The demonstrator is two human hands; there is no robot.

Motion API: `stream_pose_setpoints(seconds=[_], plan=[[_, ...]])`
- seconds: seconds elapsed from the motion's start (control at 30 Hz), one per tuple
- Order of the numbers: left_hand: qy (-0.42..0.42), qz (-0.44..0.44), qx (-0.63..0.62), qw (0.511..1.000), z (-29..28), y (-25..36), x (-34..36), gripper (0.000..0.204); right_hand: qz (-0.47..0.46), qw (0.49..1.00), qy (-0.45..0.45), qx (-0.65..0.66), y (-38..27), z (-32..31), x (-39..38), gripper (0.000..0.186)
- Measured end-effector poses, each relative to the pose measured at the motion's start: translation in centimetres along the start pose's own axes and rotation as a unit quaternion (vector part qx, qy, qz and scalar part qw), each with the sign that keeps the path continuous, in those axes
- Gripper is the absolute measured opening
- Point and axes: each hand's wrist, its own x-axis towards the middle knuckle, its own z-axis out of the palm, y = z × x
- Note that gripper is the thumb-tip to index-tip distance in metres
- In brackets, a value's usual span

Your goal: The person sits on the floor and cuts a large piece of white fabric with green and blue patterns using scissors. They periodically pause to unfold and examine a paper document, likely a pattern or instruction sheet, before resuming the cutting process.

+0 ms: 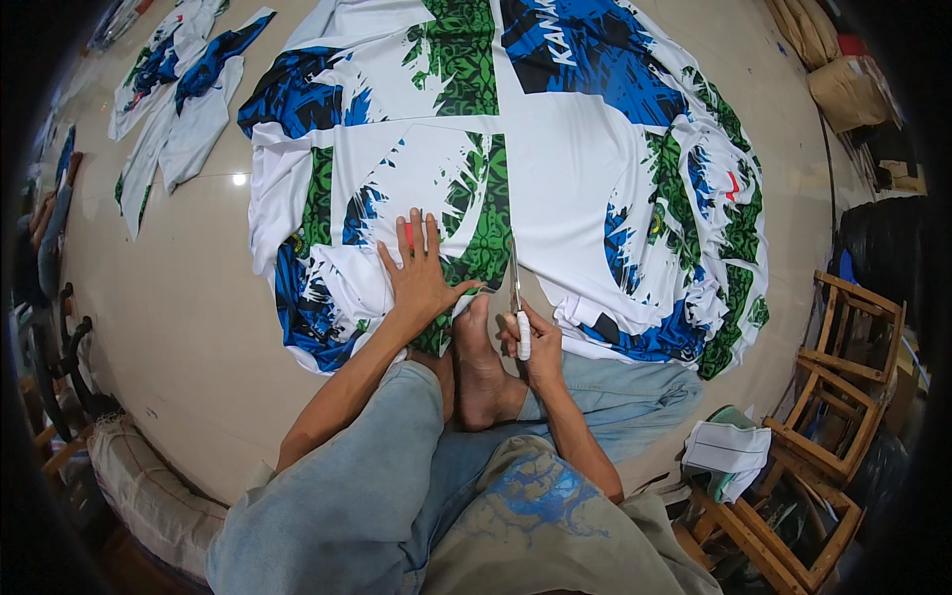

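Printed white fabric point(565, 169) with blue, black and green patterns spreads over the floor in front of me. My left hand point(419, 273) lies on a panel left of a green strip, fingers spread and pointing forward. My right hand point(533, 347) grips long scissors point(515, 282) by their white-wrapped handle, with the blades pointing forward at the right edge of the green strip. My bare foot point(478, 377) is between my hands, just below the fabric's near edge. My legs in light jeans point(327, 476) are bent on the floor.
Loose printed pieces point(149, 119) lie on the tiled floor point(178, 297) at upper left. Another person's arm point(45, 213) shows at the far left edge, above a rolled bundle point(149, 481). Wooden frames point(848, 327), a green-and-white item point(724, 456), brown packages point(843, 94) and black bags point(883, 248) line the right.
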Motion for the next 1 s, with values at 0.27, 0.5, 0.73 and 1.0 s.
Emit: stream_pose_setpoints(seconds=[0.27,0.5,0.73,1.0], plan=[[-0.01,-0.004,-0.009,1.0,-0.3,0.2,0.0,0.144,-0.032,0.998,-0.014,0.052,-0.7,0.8,1.7,0.055],[-0.008,-0.002,-0.02,1.0,-0.7,0.3,-0.2,0.14,-0.042,0.997,-0.011,0.069,-1.1,1.5,3.0,0.059],[-0.011,-0.006,-0.022,1.0,-0.7,0.3,-0.2,0.14,-0.028,0.998,-0.002,0.055,-1.0,1.7,3.1,0.06],[-0.004,0.001,-0.012,1.0,-0.4,0.1,-0.2,0.142,-0.038,0.997,-0.021,0.066,-2.3,1.9,3.3,0.057]])
